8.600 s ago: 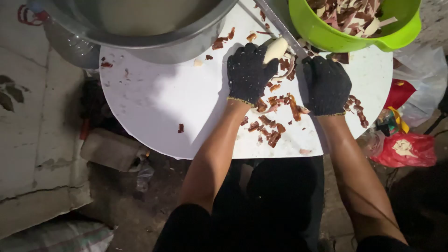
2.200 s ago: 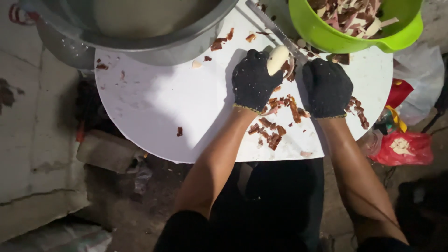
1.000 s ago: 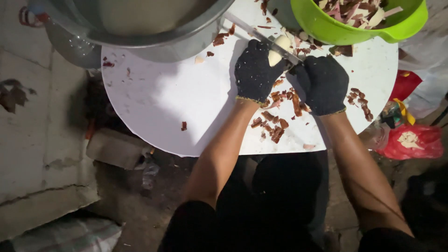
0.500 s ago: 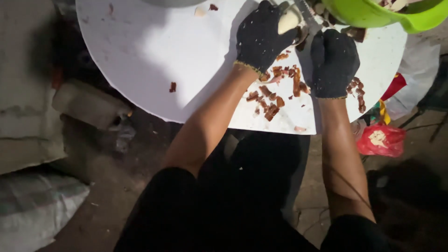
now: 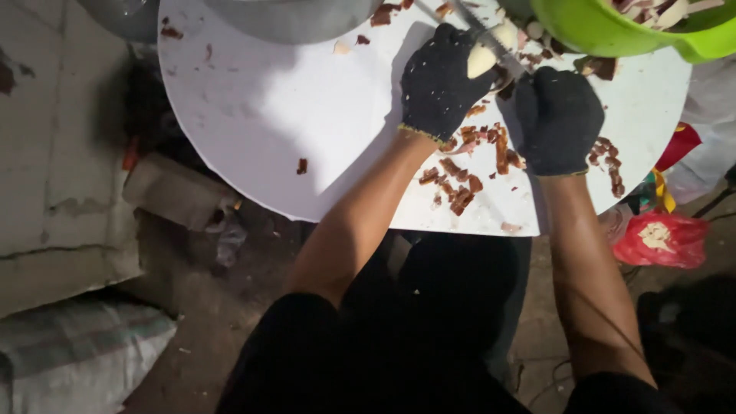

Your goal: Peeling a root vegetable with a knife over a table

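Observation:
Both hands wear black knit gloves and work over a round white board (image 5: 291, 130). My left hand (image 5: 438, 83) grips a pale peeled root vegetable (image 5: 484, 55) at the board's far side. My right hand (image 5: 558, 119) holds a knife (image 5: 481, 34) whose long blade runs up and left across the vegetable. Brown peel scraps (image 5: 469, 172) lie scattered on the board below and between the hands.
A green plastic bowl (image 5: 613, 31) with cut pieces stands at the top right, a large metal basin (image 5: 291, 15) at the top left. A red plastic bag (image 5: 661, 239) lies on the ground at the right. Concrete slabs (image 5: 54, 153) and a sack (image 5: 77, 353) lie at the left.
The view has tilted down and back up, so the board and bowls shifted in frame. Both hands stayed on the vegetable and knife, working at the same spot.

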